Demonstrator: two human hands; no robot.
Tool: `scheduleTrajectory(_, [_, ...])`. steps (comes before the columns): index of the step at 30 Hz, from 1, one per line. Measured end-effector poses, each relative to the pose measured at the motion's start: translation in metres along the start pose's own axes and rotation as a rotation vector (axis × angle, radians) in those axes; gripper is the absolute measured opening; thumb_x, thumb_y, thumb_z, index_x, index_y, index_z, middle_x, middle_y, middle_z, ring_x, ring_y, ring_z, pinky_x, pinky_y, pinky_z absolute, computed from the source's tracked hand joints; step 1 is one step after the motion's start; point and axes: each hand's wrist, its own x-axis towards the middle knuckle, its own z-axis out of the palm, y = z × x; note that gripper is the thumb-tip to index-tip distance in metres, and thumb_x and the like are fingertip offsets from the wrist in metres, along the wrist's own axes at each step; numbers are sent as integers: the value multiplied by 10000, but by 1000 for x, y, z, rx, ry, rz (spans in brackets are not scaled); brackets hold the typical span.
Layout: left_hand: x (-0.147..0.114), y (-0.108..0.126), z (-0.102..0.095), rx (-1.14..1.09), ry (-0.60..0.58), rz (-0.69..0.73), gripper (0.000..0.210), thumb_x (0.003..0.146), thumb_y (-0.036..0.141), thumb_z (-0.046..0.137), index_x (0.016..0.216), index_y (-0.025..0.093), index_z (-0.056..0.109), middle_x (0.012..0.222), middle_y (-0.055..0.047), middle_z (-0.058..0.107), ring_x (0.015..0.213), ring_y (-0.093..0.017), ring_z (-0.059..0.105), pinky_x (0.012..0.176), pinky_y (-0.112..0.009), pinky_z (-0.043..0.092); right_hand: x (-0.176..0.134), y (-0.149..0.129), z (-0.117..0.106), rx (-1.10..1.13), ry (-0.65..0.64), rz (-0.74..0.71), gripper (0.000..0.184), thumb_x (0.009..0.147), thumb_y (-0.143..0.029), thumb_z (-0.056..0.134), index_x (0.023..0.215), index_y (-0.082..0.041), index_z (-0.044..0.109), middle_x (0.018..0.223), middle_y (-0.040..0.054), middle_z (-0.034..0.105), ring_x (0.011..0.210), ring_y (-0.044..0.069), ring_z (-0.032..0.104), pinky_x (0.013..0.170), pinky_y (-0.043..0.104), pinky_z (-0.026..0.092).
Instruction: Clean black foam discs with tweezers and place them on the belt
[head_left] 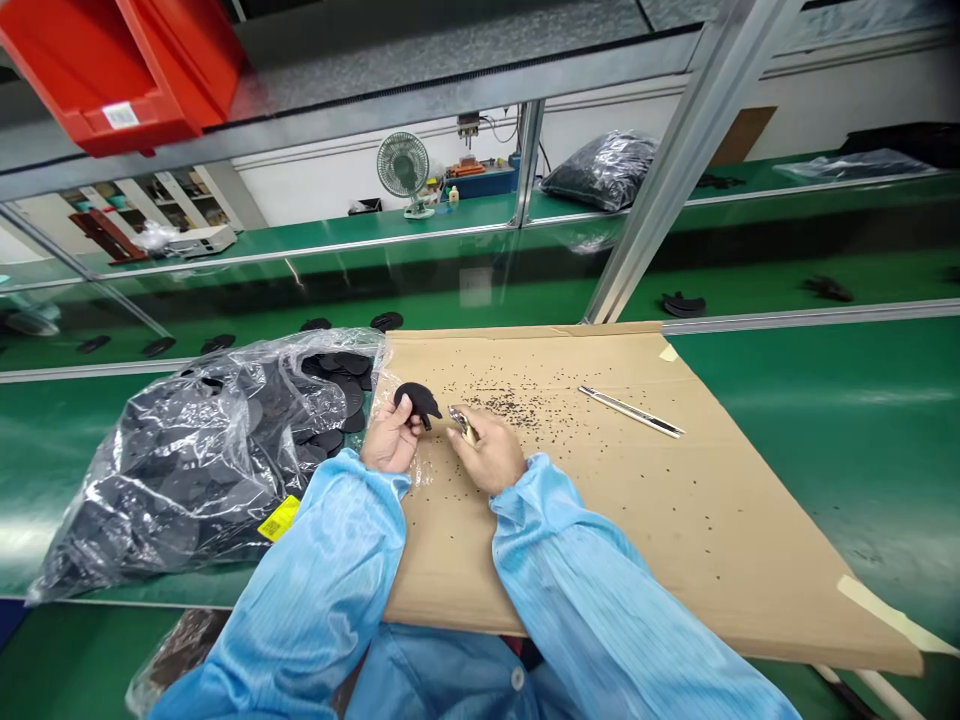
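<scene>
Between the thumb and fingers of my left hand [391,437] is a flat, rounded black plastic part [417,401] with a notched edge. My right hand [491,448] is closed around small cutting pliers [463,424], whose metal jaws point at the part with a small gap between. Both hands are over a brown cardboard sheet [600,540]. Many tiny black scraps [514,408] lie scattered on it just beyond my right hand. At my left, an open clear plastic bag [225,450] holds several similar black parts [349,385].
A slim snap-off cutter [631,411] lies on the cardboard to the right. Behind runs a green conveyor belt [480,285] with black parts on it. A metal post [675,180] rises at back right. A red bin [142,80] sits on the overhead shelf; a fan [403,168] stands beyond.
</scene>
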Motion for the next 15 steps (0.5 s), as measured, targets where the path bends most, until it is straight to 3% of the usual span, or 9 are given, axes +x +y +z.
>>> scheduleTrajectory(2, [0, 0, 1, -8, -20, 8, 343, 620, 220, 822, 871, 164, 595, 819, -16, 638, 676, -106, 594, 574, -207, 498, 0, -2, 0, -24, -37, -8, 284, 838, -271, 553, 1103, -211, 635, 969, 62, 679, 903, 210, 615, 823, 317, 468])
scheduleTrajectory(4, [-1, 1, 2, 9, -34, -12, 337, 642, 217, 807, 912, 166, 612, 823, -22, 632, 708, -125, 604, 576, -217, 502, -1, -4, -1, -43, -68, -2, 284, 844, -263, 550, 1111, -210, 629, 962, 59, 675, 889, 202, 611, 813, 305, 465])
scheduleTrajectory(10, [-6, 5, 6, 3, 31, -164, 273, 731, 207, 736, 976, 155, 628, 721, -7, 552, 583, -77, 534, 391, -142, 330, -2, -10, -3, -152, -178, -26, 299, 846, -258, 558, 1136, -210, 616, 965, 62, 664, 910, 204, 598, 808, 291, 452])
scheduleTrajectory(15, [-7, 6, 5, 34, -35, -259, 165, 784, 200, 668, 935, 148, 623, 650, 10, 508, 455, -50, 410, 356, -149, 265, -4, -13, -1, -234, -252, -60, 307, 869, -275, 539, 1159, -199, 609, 945, 72, 657, 906, 207, 592, 808, 288, 438])
